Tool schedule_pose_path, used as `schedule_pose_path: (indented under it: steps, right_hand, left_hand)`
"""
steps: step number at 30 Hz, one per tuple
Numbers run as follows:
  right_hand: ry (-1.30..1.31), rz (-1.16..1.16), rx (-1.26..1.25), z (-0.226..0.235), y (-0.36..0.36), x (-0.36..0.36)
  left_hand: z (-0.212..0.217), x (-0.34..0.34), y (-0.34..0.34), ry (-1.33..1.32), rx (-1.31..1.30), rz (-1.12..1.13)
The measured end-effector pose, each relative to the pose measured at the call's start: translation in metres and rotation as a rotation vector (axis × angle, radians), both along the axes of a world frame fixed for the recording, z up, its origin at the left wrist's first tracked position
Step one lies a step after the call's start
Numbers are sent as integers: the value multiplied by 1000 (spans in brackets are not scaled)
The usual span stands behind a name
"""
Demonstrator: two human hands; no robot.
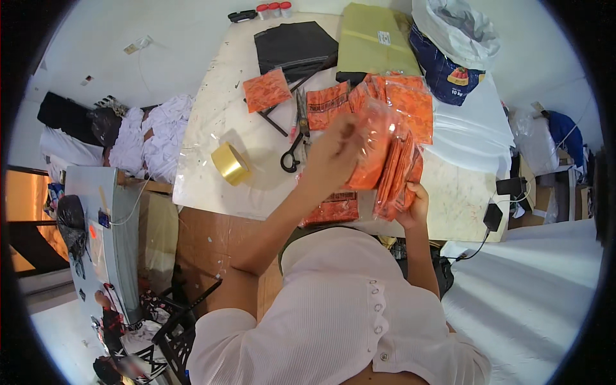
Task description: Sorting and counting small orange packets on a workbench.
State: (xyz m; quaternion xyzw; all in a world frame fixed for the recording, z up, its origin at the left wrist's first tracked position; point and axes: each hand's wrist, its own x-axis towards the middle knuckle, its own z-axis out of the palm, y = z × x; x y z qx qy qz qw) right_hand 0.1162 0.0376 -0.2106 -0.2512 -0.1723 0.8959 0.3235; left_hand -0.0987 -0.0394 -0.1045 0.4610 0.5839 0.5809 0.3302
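Stack of orange packets [394, 173] held upright over table [205, 128] front edge: right hand [414, 205] clenched round its bottom, left hand [333, 151] pinching one clear-wrapped packet at stack's left. Beyond stack: more orange packets [327, 102], scissors [296, 138], tape roll [230, 163], black sheets [292, 45].

This looks like a small packing workroom, likely run from a home. A wide pale worktable [212, 154] with a scuffed top fills the middle. On it lie many flat orange packets sealed in clear plastic [266, 90], a roll of yellowish packing tape [230, 163] near the table's left edge, black-handled scissors [296, 138] at its centre, and a flat olive-green cardboard box [375, 42] at its far side. Beside that box stands a dark blue sack with a white liner [449, 64]. Left of the table, white garments [157, 131] lie heaped. Right of it, folded white cloth [471, 131] is stacked.
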Motion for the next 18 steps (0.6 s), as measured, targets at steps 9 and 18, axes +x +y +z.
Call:
schedule_pose_path:
  steps: [9, 18]
  right_hand:
    - [336, 50, 80, 16, -13, -15]
    - [84, 391, 128, 38, 25, -18]
  left_hand:
    - [-13, 5, -31, -882, 52, 60]
    - [-51, -74, -62, -1201, -36, -754]
